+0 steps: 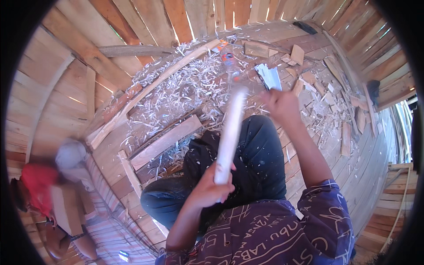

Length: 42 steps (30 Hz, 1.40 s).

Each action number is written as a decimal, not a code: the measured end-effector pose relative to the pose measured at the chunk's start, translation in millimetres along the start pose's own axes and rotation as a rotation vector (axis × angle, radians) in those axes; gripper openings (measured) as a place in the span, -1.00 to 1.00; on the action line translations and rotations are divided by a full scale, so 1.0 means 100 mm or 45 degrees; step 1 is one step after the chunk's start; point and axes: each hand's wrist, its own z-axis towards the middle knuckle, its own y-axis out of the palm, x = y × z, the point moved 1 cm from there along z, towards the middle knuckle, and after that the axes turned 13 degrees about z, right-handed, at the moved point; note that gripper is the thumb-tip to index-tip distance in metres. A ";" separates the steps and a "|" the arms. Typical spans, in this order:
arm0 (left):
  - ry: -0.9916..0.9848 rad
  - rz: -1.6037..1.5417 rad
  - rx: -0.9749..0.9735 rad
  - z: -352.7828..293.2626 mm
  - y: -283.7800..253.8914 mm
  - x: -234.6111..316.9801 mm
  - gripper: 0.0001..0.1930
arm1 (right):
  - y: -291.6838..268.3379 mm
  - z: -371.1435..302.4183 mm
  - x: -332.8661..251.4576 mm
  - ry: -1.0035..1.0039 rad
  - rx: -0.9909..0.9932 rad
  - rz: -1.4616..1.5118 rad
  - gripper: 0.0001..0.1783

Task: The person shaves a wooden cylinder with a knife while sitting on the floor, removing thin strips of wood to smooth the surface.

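Note:
My left hand (214,185) is closed around the lower end of a pale, smooth wooden stick (232,128), which slants up and away over my lap. Its far end is smeared by motion. To the right, my right hand (282,108) is raised and blurred, with its fingers curled. A broad, shiny metal blade (270,77) with a dark edge shows just beyond these fingers, and the hand appears closed on this bladed tool. Its handle is mostly hidden, so its exact kind cannot be told. The blade and the stick are apart.
Wood shavings (163,92) cover the plank floor beyond my crossed legs. A long pole (172,70), a short board (168,141) and wood offcuts (297,54) lie around. At the left, a person in a red head covering (39,185) is near a striped cloth (115,221).

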 end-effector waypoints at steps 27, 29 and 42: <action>-0.284 0.162 0.229 -0.47 0.51 -0.19 -0.56 | 0.16 -0.50 -0.04 0.093 -0.236 0.197 -0.26; 0.039 0.856 -0.002 -0.43 0.78 -0.30 -0.52 | 0.17 -0.14 0.59 0.409 0.014 0.065 -0.24; -0.001 -0.588 0.021 -0.55 0.33 -0.14 -0.36 | 0.53 -0.95 0.31 0.501 -0.299 0.619 -0.39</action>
